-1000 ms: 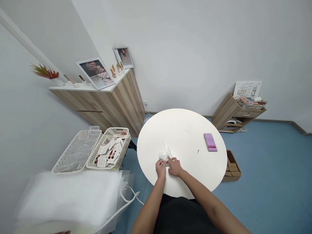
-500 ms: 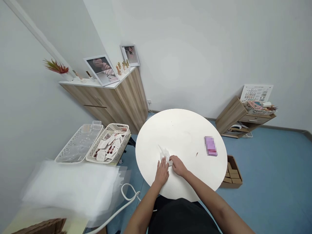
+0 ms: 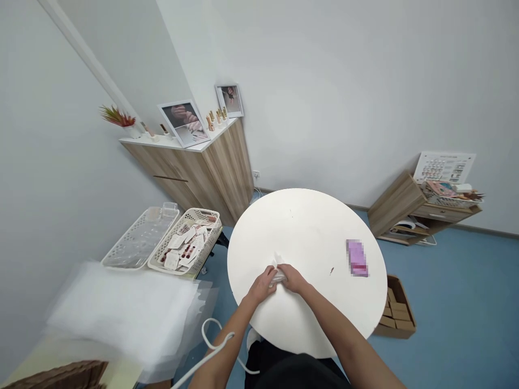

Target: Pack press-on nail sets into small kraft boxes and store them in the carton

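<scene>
A person's left hand (image 3: 261, 285) and right hand (image 3: 292, 279) meet over a crumpled white sheet (image 3: 279, 277) – thin tissue or film, the frame cannot settle which – at the near side of a round white tabletop (image 3: 312, 229). Both hands are closed, fingers curled and gripping the bunched sheet between them, its pale tip rising past the knuckles toward the table's centre. A pink rectangular packet (image 3: 357, 258), its surface pixelated, lies near the table's right edge, with a tiny reddish speck (image 3: 331, 270) just to its left. Off the left edge, a cream lattice-sided plastic basket (image 3: 184, 243) holds white cards marked with dark red, beside a white lattice-sided tray (image 3: 140, 237) of clear plastic. A blurred stack of translucent sheets (image 3: 121, 313) fills the lower left, where a white cable (image 3: 214, 348) loops. Beyond the table stands a wood-grain cabinet (image 3: 190, 186) topped with framed hand photographs (image 3: 184, 124); an open cardboard box (image 3: 399, 310) sits on the blue floor (image 3: 454, 302) off the right edge – a low wooden shelf unit (image 3: 409, 208) behind it.
</scene>
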The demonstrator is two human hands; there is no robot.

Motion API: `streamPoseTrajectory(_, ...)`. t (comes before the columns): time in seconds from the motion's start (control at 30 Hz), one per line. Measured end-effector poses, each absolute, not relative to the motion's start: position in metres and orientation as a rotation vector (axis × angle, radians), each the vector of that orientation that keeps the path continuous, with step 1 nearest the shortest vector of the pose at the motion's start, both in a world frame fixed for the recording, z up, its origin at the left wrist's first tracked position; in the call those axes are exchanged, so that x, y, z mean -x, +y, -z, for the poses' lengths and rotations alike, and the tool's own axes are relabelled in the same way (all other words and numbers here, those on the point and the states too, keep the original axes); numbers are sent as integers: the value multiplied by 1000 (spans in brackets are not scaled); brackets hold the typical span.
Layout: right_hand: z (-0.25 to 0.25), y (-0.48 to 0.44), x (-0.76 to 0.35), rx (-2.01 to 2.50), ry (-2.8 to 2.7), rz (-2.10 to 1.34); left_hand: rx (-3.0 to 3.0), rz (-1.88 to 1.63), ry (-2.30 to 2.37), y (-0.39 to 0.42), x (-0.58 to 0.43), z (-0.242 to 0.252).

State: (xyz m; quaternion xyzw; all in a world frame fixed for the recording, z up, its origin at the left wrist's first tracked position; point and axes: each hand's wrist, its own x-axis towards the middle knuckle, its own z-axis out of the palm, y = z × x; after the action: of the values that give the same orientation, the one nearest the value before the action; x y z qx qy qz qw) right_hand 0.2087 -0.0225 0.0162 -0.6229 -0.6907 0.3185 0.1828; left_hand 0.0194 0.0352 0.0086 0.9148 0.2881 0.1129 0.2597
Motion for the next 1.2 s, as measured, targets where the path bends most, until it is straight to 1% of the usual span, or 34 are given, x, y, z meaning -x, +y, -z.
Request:
streamPoseTrajectory(0.1,-18,-5,-212,1802,-1808,-997,-2383,-367,907,43,-27,-23)
streamPoseTrajectory(0.17,-20,9,-215,1843,-1798,-975,-2368,-455,1005,45,-34,-28)
streamPoseTrajectory(0.27,-18,29,-221,1961,-1713,-941,-2375,-596,1249,41,-44,-27)
streamPoseTrajectory(0.33,-12,39,-225,1980,-1566,-1026,-2388,-612,1371,32,-46,-21)
streamPoseTrajectory(0.4,-4,46,-227,1952,-1395,-1102,-2438,-540,1369,20,-46,-11)
streamPoseTrajectory(0.47,4,48,-228,1946,-1244,-1101,-2501,-426,1328,9,-45,1)
streamPoseTrajectory(0.6,15,44,-222,2047,-968,-906,-2537,-237,1324,-7,-51,21)
streamPoseTrajectory(0.7,17,39,-217,2079,-857,-783,-2517,-179,1353,-10,-64,30)
streamPoseTrajectory(0.8,18,34,-220,2047,-919,-772,-2516,-200,1355,0,-78,33)
streamPoseTrajectory(0.93,20,22,-242,1915,-1077,-767,-2512,-168,1270,30,-97,23)
streamPoseTrajectory(1.07,19,5,-271,1889,-1288,-635,-2474,-86,1224,50,-112,6)
streamPoseTrajectory(1.2,5,-1,-277,1897,-1476,-533,-2387,-207,1279,44,-105,-11)
